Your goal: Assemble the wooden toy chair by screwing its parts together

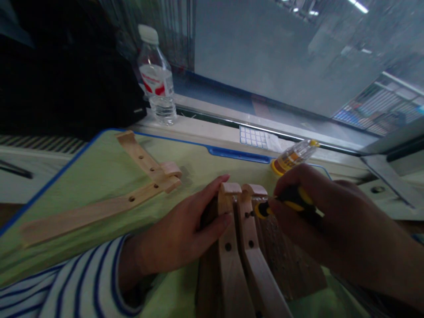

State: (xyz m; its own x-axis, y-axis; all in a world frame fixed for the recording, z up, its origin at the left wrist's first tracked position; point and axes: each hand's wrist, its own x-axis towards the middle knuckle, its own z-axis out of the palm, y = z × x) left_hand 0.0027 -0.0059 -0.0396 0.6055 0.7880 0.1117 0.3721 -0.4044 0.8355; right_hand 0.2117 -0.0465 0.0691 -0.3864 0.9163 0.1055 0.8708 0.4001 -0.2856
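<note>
My right hand [308, 216] is closed around a black and yellow screwdriver [293, 198]. The tool's tip meets a dark screw or hole in the right pale wooden strip [251, 247]. A second curved-end wooden strip [228, 260] runs alongside it. My left hand [185, 229] grips that left strip near its top, thumb on its face and fingers along the far side. Beneath the strips is a dark brown wooden board [291, 269], scattered with small specks. To the left lie a long wooden strip [86, 216] and a shorter one [139, 154], both with holes, meeting at their curved ends.
A green, blue-edged table [195, 163] carries the work. On the sill behind stand a clear water bottle [159, 84] and a white gridded sheet [253, 136]. A yellow-capped bottle [293, 157] leans beyond my right hand. A black bag [66, 75] fills the far left, beside the window.
</note>
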